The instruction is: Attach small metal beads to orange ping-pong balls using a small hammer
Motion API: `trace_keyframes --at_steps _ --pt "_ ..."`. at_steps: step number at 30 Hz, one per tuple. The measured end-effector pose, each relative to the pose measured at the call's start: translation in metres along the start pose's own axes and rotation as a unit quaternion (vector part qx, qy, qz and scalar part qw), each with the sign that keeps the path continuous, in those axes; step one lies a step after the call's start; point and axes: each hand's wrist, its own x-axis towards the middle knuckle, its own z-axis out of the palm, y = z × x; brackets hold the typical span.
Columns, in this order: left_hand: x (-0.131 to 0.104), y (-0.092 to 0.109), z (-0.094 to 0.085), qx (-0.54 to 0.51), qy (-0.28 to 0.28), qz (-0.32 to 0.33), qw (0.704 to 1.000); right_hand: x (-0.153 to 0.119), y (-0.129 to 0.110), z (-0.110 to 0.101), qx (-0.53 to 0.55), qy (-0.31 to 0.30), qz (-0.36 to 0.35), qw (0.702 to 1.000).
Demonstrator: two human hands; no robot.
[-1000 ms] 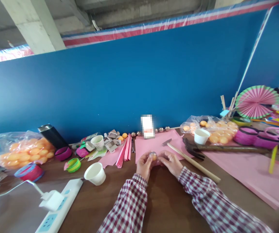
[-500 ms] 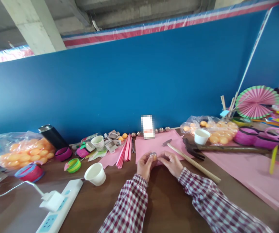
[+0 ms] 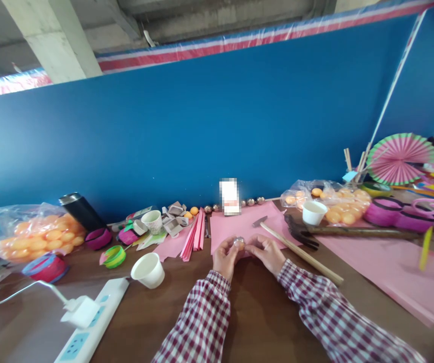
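Between the fingers of my left hand [image 3: 224, 258] is a small shiny silver ball [image 3: 240, 243], with a warm tint on its lower side. My right hand [image 3: 267, 253] is close on the right, thumb and forefinger pinched together at the ball's edge; whatever they may pinch is too small to make out. Both hands are over the near edge of a pink paper sheet [image 3: 232, 229]. On the sheet, to the right, lies a hammer [image 3: 296, 248] with a wooden handle. More silver balls [image 3: 250, 202] stand in a row along the back, beside a blurred-out white card [image 3: 230, 196].
At left are a white cup [image 3: 148, 270], a power strip [image 3: 96, 320], a bag of orange balls [image 3: 43, 237] and a black flask [image 3: 82, 212]. At right are a second hammer [image 3: 353, 232], another white cup [image 3: 314, 213], and a second bag of orange balls [image 3: 347, 206]. A blue partition [image 3: 220, 116] rises behind.
Almost nothing differs. My hands hold the same place around the silver ball, and the view has shifted very slightly.
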Motion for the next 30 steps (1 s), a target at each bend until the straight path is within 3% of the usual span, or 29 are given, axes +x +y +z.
trace_keyframes --at_steps 30 --pt "-0.0009 -0.0012 -0.0019 0.049 -0.012 0.026 0.998 0.0006 -0.0014 -0.0035 0.006 -0.04 0.016 0.999"
